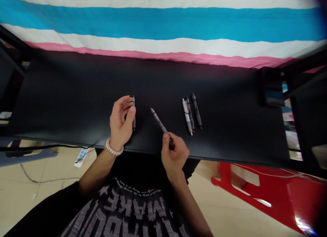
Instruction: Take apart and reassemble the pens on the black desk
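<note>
My right hand [174, 152] is closed on the lower end of a grey pen [158, 120], whose other end points up and to the left over the black table [230, 141]. Beside my left hand [123, 121] a second grey pen [134, 123] lies upright in the view, partly hidden by the thumb; the fingers are curved around it but apart. To the right lie three more pens: a white one [187, 116], a dark one [190, 116] touching it, and another dark one [197, 111] slightly apart.
A striped cloth [153, 24] hangs along the table's far edge. At the right end stands a dark object [274, 97]. Below the table are a red plastic stool [276, 199] on the right and a power strip [82, 157] with cables on the left.
</note>
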`<state>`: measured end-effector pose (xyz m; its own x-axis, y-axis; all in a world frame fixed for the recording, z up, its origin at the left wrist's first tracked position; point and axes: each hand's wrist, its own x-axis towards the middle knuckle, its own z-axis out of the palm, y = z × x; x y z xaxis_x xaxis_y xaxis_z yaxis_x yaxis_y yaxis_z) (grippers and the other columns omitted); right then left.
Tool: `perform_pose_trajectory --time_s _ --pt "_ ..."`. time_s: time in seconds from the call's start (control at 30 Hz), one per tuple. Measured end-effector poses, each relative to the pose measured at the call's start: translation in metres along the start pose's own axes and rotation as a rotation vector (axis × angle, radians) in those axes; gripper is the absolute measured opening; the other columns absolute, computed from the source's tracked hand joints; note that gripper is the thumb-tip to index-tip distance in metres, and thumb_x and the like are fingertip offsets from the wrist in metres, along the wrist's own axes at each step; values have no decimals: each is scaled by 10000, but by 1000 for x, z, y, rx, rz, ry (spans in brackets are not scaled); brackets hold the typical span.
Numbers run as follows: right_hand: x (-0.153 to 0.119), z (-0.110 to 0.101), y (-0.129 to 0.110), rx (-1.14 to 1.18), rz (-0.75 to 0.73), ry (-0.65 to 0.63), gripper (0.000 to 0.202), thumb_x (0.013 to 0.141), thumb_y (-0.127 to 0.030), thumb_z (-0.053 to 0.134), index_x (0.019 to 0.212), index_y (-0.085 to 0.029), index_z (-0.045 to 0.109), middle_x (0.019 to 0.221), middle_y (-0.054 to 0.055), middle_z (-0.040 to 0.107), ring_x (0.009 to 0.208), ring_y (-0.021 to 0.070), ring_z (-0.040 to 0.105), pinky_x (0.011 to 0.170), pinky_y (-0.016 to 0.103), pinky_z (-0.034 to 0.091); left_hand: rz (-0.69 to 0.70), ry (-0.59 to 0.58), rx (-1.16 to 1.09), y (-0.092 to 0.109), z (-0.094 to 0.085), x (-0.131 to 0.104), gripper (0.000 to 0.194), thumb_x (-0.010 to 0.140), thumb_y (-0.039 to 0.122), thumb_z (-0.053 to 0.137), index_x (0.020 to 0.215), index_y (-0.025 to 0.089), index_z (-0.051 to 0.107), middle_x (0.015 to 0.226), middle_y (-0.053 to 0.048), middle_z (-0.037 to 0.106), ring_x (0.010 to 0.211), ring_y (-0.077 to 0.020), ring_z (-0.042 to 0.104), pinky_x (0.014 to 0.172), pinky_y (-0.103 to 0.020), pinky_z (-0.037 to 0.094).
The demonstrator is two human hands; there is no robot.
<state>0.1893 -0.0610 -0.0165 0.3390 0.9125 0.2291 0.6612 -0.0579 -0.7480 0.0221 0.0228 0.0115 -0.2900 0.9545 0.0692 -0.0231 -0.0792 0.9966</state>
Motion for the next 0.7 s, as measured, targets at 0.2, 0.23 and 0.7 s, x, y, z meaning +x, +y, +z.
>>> perform_pose_trajectory --time_s 0.2,0.23,0.7 --pt "18 -8 20 -209 47 267 450 921 -374 652 1300 -136 601 589 -47 486 657 213 516 770 392 481 128 -72 621 -19 -14 28 526 708 339 853 1169 177 657 965 -83 648 912 -260 623 960 -417 475" --pt "16 -8 19 -201 35 271 435 923 -367 647 1287 -134 600 613 -41 493 673 212 516 788 402 481 128 -88 657 -19 -12 33 481 718 312 841 1142 167 668 913 -80 647 933 -280 627 987 -436 458" --pt "-8 20 -45 504 131 -441 342 1048 -361 425 1170 -186 691 544 -51 579 456 112 533 500 233 450 -275 -155 -214 10 6 -6 317 874 397 738 1124 214 669 938 -44 727 723 -150 735 660 -271 632"
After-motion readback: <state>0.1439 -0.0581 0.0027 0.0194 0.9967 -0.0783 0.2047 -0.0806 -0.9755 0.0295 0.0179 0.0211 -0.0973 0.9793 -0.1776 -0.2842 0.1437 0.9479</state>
